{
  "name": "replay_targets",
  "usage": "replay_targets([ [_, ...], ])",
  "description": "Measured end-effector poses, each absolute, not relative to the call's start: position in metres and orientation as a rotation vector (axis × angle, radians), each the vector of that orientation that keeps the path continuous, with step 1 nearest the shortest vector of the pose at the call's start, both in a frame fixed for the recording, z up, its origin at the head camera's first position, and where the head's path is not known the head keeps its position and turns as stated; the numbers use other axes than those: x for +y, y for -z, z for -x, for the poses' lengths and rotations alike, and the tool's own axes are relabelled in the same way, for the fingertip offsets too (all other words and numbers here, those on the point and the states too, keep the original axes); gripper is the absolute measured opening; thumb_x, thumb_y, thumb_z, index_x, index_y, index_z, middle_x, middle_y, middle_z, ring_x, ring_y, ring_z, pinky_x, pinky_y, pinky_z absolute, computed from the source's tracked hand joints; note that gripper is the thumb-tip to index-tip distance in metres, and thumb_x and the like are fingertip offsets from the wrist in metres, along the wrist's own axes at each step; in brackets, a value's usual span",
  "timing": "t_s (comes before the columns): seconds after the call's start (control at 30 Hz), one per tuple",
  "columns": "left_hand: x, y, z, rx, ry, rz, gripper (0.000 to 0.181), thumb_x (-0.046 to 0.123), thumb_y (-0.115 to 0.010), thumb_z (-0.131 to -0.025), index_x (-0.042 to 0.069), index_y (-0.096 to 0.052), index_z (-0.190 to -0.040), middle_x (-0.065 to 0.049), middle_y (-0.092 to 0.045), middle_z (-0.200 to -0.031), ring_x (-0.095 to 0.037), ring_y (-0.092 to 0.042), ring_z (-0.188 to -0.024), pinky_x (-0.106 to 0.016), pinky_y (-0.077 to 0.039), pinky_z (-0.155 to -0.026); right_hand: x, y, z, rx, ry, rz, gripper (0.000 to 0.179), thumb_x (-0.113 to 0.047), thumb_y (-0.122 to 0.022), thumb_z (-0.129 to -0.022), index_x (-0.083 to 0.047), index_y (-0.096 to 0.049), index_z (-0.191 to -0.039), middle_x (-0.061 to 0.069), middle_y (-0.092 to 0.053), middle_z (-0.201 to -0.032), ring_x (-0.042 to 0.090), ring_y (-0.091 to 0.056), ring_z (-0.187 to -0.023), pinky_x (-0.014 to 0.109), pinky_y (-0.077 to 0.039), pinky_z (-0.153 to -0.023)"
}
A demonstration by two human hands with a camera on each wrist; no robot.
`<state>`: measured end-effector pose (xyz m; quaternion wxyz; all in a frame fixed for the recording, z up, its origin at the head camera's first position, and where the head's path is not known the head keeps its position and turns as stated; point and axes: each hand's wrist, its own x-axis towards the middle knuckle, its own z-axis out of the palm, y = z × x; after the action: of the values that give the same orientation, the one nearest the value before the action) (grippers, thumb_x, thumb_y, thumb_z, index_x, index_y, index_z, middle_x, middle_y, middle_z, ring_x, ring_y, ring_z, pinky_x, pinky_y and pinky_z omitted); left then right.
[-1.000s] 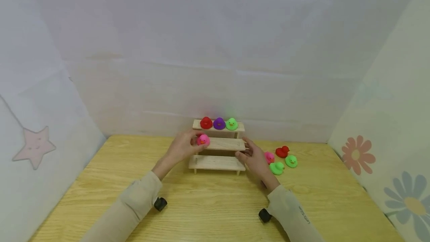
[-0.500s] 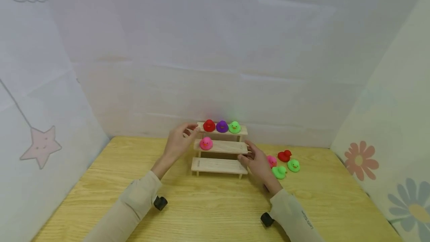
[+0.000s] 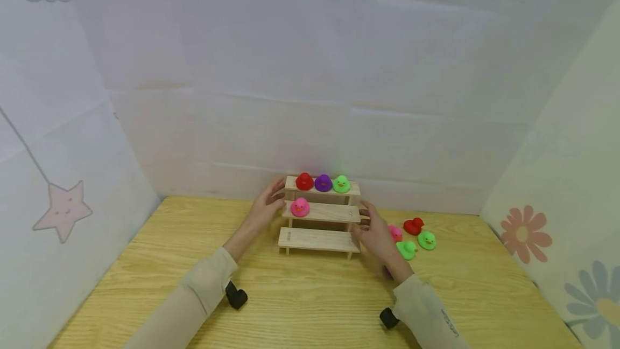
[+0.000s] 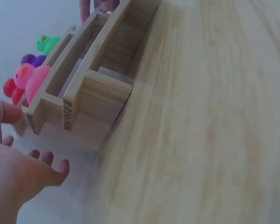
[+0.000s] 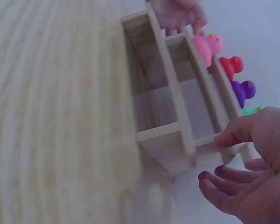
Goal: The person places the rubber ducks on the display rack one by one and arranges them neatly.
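Note:
A three-tier wooden stand [image 3: 319, 239] stands on the table near the back wall. Red [image 3: 304, 181], purple [image 3: 323, 183] and green [image 3: 341, 184] rubber ducks line its top step. On the middle step's left end sits a pink rubber duck [image 3: 300, 207]. My left hand [image 3: 263, 210] is at the stand's left end, fingers spread and holding nothing; in the left wrist view its thumb [image 4: 10, 113] is close to the upper steps. At the right end is my right hand [image 3: 378, 235]. Its thumb [image 5: 235, 131] appears to touch the stand in the right wrist view, the other fingers loosely extended beside it.
Right of my right hand, several loose ducks lie on the table [image 3: 310, 300]: a red one [image 3: 414, 225], a pink one [image 3: 395, 232] partly hidden by the hand, and green ones [image 3: 427, 240]. White sheeting [image 3: 271, 123] hangs behind the stand.
My left hand has let go of the pink duck, which now sits on the middle step, and has drawn off to the stand's left end. My right hand stays at the right end.

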<state>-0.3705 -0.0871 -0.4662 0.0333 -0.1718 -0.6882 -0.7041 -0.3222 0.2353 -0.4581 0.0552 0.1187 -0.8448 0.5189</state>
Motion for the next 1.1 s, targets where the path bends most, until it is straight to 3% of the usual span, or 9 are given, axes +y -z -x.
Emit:
replay_targets([
  [0.13,-0.088,0.476,0.373,-2.001,2.364,0.563,0.078,-0.01,-0.052,-0.095,0.027,-0.031,-0.162,-0.001,-0.028,-0.164,-0.031,-0.028,-0.146,-0.028,-0.046,-0.096,0.236,0.439,0.316,-2.609,-1.478,-0.357,0.083,0.003,-0.064,-0.084,-0.002,-0.026,-0.158,0.029,-0.044,-0.147,0.046,-0.053,-0.124,0.054,-0.048,-0.098],
  [0.4,-0.084,0.484,0.37,-1.961,2.408,0.606,0.075,-0.007,-0.048,-0.099,0.034,-0.035,-0.16,-0.002,-0.031,-0.162,-0.028,-0.032,-0.144,-0.028,-0.047,-0.093,0.249,0.403,0.294,-2.669,-1.329,-0.289,0.073,-0.006,-0.062,-0.09,-0.004,-0.033,-0.157,0.023,-0.044,-0.15,0.043,-0.049,-0.13,0.055,-0.042,-0.103],
  [0.5,-0.077,0.487,0.367,-1.951,2.417,0.614,0.076,-0.006,-0.046,-0.099,0.034,-0.031,-0.161,-0.003,-0.033,-0.161,-0.023,-0.05,-0.118,-0.026,-0.046,-0.076,0.256,0.397,0.287,-2.665,-1.289,-0.298,0.068,-0.009,-0.062,-0.092,-0.005,-0.037,-0.155,0.02,-0.045,-0.15,0.042,-0.049,-0.13,0.054,-0.042,-0.104],
  [0.63,-0.063,0.491,0.362,-1.973,2.387,0.602,0.076,-0.003,-0.045,-0.099,0.036,-0.028,-0.162,-0.003,-0.035,-0.159,-0.014,-0.049,-0.086,-0.028,-0.04,-0.063,0.272,0.402,0.28,-2.624,-1.192,-0.354,0.06,-0.01,-0.063,-0.094,-0.003,-0.045,-0.151,0.019,-0.05,-0.146,0.042,-0.052,-0.127,0.056,-0.045,-0.1],
  [0.7,-0.055,0.493,0.361,-1.973,2.355,0.62,0.075,-0.003,-0.045,-0.1,0.035,-0.027,-0.162,-0.004,-0.036,-0.159,-0.017,-0.05,-0.087,-0.029,-0.041,-0.064,0.284,0.409,0.278,-2.599,-1.137,-0.389,0.055,-0.009,-0.063,-0.095,-0.002,-0.049,-0.147,0.02,-0.052,-0.144,0.042,-0.054,-0.125,0.057,-0.047,-0.096],
  [0.8,-0.046,0.494,0.362,-1.946,2.312,0.664,0.073,-0.003,-0.043,-0.101,0.031,-0.026,-0.163,-0.006,-0.037,-0.158,-0.024,-0.051,-0.105,-0.032,-0.044,-0.069,0.303,0.42,0.277,-2.564,-1.075,-0.458,0.049,-0.009,-0.064,-0.096,-0.003,-0.053,-0.144,0.018,-0.055,-0.141,0.042,-0.056,-0.122,0.057,-0.051,-0.091],
  [0.93,-0.041,0.494,0.366,-1.933,2.25,0.717,0.072,-0.007,-0.039,-0.102,0.026,-0.023,-0.164,-0.011,-0.035,-0.158,-0.033,-0.039,-0.136,-0.037,-0.045,-0.088,0.331,0.43,0.276,-2.533,-1.01,-0.561,0.044,-0.009,-0.066,-0.097,-0.003,-0.056,-0.14,0.016,-0.057,-0.137,0.04,-0.056,-0.119,0.057,-0.051,-0.091],
  [1.03,-0.04,0.492,0.367,-1.936,2.236,0.742,0.071,-0.009,-0.037,-0.102,0.02,-0.02,-0.165,-0.016,-0.033,-0.159,-0.039,-0.033,-0.142,-0.044,-0.043,-0.096,0.352,0.435,0.278,-2.532,-0.945,-0.578,0.041,-0.005,-0.066,-0.096,-0.002,-0.058,-0.136,0.016,-0.059,-0.134,0.039,-0.057,-0.117,0.058,-0.049,-0.092],
  [1.1,-0.04,0.488,0.365,-1.937,2.242,0.748,0.07,-0.01,-0.037,-0.102,0.016,-0.019,-0.165,-0.02,-0.032,-0.158,-0.043,-0.032,-0.142,-0.046,-0.044,-0.093,0.366,0.438,0.281,-2.539,-0.882,-0.554,0.038,-0.002,-0.065,-0.096,0.0,-0.059,-0.134,0.017,-0.059,-0.132,0.04,-0.057,-0.117,0.059,-0.048,-0.092],
])
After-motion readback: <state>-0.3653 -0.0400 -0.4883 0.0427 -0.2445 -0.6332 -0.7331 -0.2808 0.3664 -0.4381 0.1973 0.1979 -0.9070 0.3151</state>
